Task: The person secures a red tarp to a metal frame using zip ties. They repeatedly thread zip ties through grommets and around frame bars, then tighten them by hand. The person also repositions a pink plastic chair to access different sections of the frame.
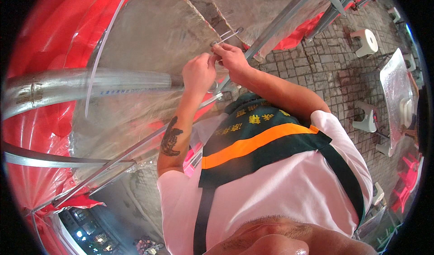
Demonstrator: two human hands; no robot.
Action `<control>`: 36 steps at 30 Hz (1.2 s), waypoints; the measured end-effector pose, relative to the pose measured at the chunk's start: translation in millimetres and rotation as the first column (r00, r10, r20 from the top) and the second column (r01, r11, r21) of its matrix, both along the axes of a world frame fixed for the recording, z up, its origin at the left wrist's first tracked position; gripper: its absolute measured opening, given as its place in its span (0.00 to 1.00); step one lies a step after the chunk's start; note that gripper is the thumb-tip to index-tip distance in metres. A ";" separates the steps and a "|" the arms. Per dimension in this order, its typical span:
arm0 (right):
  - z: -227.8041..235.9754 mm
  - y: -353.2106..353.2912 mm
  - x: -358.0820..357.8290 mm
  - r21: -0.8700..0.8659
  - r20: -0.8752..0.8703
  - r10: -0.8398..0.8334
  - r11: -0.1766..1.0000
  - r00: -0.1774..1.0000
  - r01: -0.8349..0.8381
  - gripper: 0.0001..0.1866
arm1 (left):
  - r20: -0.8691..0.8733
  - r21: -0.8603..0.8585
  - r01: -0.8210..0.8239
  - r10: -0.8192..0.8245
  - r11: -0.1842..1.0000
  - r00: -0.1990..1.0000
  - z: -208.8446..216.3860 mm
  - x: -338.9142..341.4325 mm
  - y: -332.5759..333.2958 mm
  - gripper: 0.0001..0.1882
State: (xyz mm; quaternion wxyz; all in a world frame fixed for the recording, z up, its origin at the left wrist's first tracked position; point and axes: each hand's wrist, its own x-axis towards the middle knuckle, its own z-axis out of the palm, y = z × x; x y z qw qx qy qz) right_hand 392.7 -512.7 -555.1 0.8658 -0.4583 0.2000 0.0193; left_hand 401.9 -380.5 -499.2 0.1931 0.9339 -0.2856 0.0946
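My right hand [233,61] is closed in a pinch at the edge of a clear plastic sheet [140,33]. In its fingers is the end of a thin white cable tie [228,36], which spans two metal eyelets, one at the fingertips and another eyelet [240,30] farther right. My left hand [199,75] is closed too, its thumb and fingertips meeting the right hand's fingers. What the left fingers hold is hidden. Another long white strip [101,47] hangs loosely at the left.
A metal frame pole [282,19] slants just right of my hands. Red tarp [43,51] covers the left side. A thick printed roll or tube [131,81] lies left of my left hand. On the paved floor stand white stools [364,42] and a table [393,96].
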 end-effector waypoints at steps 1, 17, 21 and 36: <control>1.2 0.0 0.0 0.037 0.000 -0.004 0.999 1.000 0.004 0.14 | 0.021 0.020 0.000 0.000 1.000 1.000 -1.2 1.7 -1.5 0.10; 15.2 -36.2 81.3 0.316 -0.070 -0.021 0.948 0.997 0.043 0.07 | 0.091 0.124 0.124 -0.135 0.985 0.987 27.4 32.8 -29.8 0.05; 8.0 -43.7 87.7 0.244 0.022 0.033 0.969 0.999 -0.038 0.08 | 0.119 0.041 0.158 -0.162 0.987 0.980 34.6 14.2 -11.5 0.08; 37.9 -41.1 51.0 0.087 -0.082 0.026 0.996 0.996 -0.019 0.13 | 0.066 -0.025 0.077 -0.075 0.997 0.995 14.6 -24.8 27.4 0.12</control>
